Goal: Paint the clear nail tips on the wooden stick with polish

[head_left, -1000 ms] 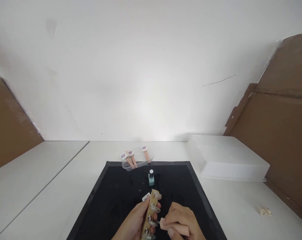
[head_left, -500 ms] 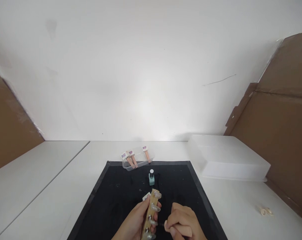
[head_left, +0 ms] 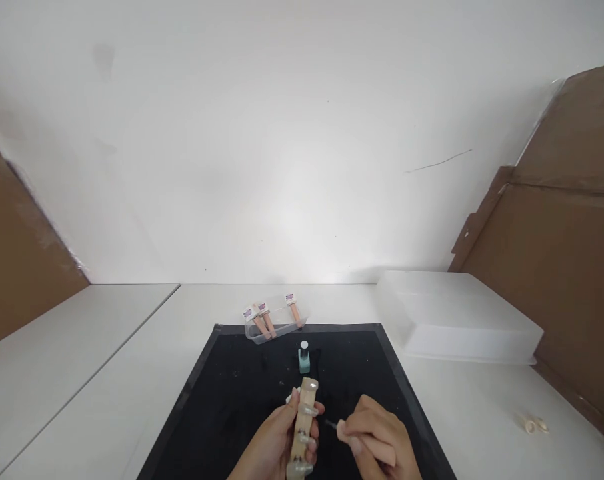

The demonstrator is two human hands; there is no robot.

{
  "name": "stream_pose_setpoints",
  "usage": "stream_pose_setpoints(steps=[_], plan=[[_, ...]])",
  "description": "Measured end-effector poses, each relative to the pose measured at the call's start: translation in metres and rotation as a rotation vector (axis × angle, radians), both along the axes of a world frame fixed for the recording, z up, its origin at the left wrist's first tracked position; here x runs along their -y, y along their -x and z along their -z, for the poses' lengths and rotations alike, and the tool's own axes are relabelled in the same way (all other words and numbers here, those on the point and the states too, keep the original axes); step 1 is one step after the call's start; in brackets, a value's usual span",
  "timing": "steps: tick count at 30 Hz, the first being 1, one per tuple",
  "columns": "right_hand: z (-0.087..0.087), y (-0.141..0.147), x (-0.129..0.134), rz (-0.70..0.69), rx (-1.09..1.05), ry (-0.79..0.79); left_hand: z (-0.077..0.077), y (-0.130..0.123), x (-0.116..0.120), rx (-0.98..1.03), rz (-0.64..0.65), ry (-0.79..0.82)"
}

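My left hand (head_left: 277, 430) is closed around a wooden stick (head_left: 301, 427) that has several clear nail tips (head_left: 308, 410) mounted along it. The corner of a white piece (head_left: 291, 397) shows behind the stick, by the thumb; the hand hides most of it. To the right, my right hand (head_left: 382, 433) grips a nail polish brush by its peach handle (head_left: 377, 448). Its thin dark tip (head_left: 331, 423) points left at the stick, a small gap from the nail tips. A teal nail polish bottle (head_left: 304, 360) with a white-topped cap stands upright beyond the stick.
A black mat (head_left: 232, 400) lies under my hands. At its far edge is a clear plastic tray (head_left: 281, 330) with three peach-handled, white-labelled bottles (head_left: 265, 319). A white box-shaped lid (head_left: 462, 320) sits at right, with small beige rings (head_left: 531, 425) nearer. Cardboard panels (head_left: 562, 280) flank the table.
My right hand has moved slightly right and up, drawing the brush away from the stick. The stick has turned in my left hand, so the nail tips face more toward me.
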State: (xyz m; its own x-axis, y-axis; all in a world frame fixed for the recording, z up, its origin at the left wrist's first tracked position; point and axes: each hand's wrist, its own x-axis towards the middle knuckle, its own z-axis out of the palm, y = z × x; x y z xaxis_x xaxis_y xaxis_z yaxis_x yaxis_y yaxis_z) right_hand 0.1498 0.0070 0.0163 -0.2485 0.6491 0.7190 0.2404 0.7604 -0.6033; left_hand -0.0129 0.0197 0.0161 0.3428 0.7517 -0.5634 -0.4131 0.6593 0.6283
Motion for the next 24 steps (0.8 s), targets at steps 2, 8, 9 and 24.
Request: stream_pose_setpoints(steps=[2, 8, 9, 24], plan=[[-0.002, -0.001, 0.0, 0.017, -0.037, -0.007, 0.002, 0.002, -0.001, 0.033, -0.014, 0.015], [0.0, 0.004, 0.001, 0.005, -0.034, -0.086, 0.006, 0.007, -0.004, 0.155, -0.066, 0.0], [0.001, 0.004, 0.001, -0.009, -0.024, -0.089, 0.005, 0.007, -0.004, 0.164, -0.071, -0.001], [0.006, 0.014, -0.001, -0.076, 0.139, -0.027, 0.006, 0.005, -0.001, 0.099, -0.069, 0.019]])
